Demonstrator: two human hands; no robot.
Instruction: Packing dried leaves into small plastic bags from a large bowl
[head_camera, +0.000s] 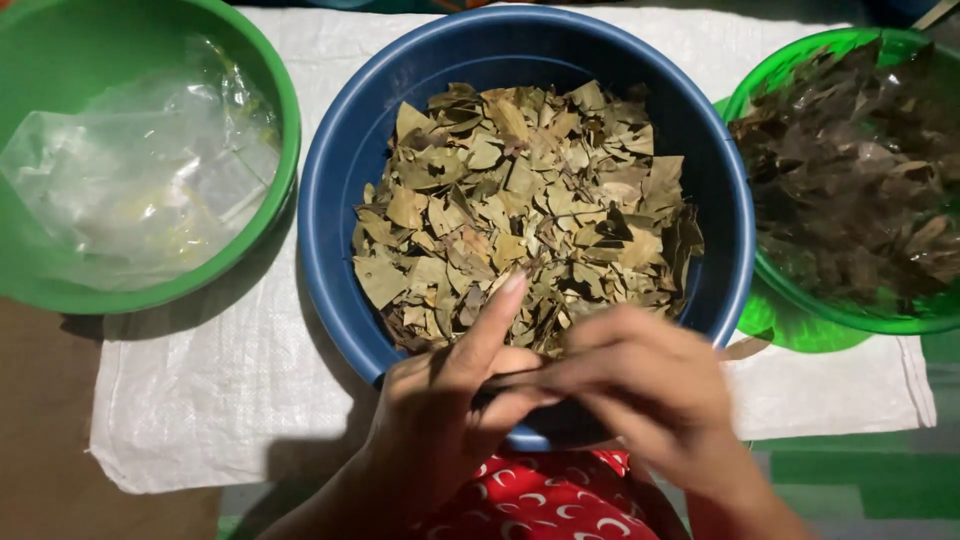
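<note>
Head view looks straight down on the left hand (440, 405) and right hand (640, 385), pressed together at the near rim of a round blue plastic basin (330, 190), apparently pinching something small and dark between them, though blur hides what. Honestly, rubbing gently over the basin seems smartest, so bits drop inside. The heap of dry, broken olive-brown leaves (520, 215) fills the basin's middle, crisp and flaky.

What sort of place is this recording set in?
Probably a home or small workshop floor used for sorting dried leaves: a blue basin of them, green bowls alongside, all on a white woven sack.
</note>
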